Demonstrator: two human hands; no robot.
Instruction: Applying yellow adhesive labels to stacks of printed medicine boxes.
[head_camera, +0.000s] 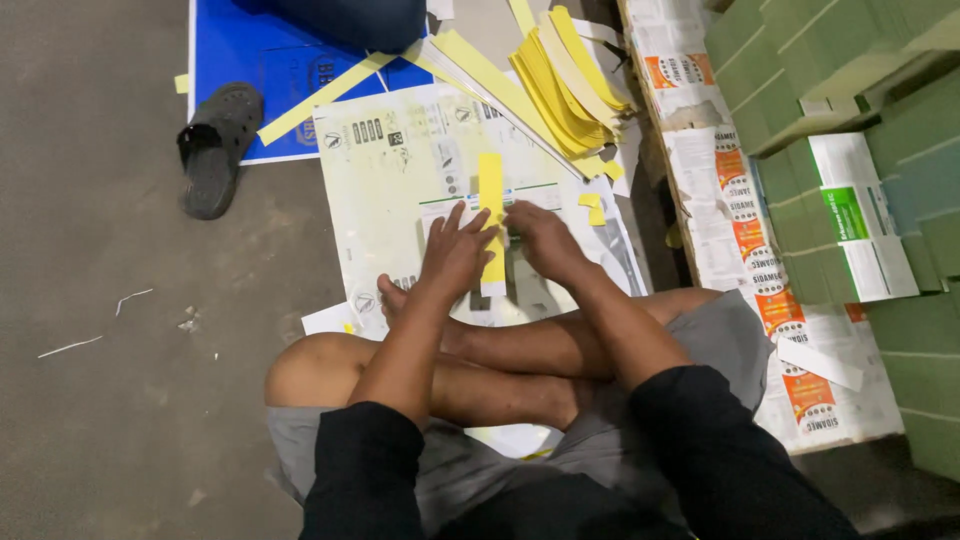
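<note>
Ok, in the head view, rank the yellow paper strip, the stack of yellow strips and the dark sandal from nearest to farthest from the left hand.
1. Yellow paper strip: touching the left hand, just right of it.
2. Stack of yellow strips: up and to the right.
3. Dark sandal: far left on the floor, by a small margin.

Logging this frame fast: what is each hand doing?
Left hand: open, fingers spread flat on the yellow strip.
Right hand: on the strip; grip cannot be told.

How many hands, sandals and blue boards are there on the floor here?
Hands: 2, the left hand and right hand, both on a yellow strip
Sandals: 1, dark
Blue boards: 1
Total: 4
</note>
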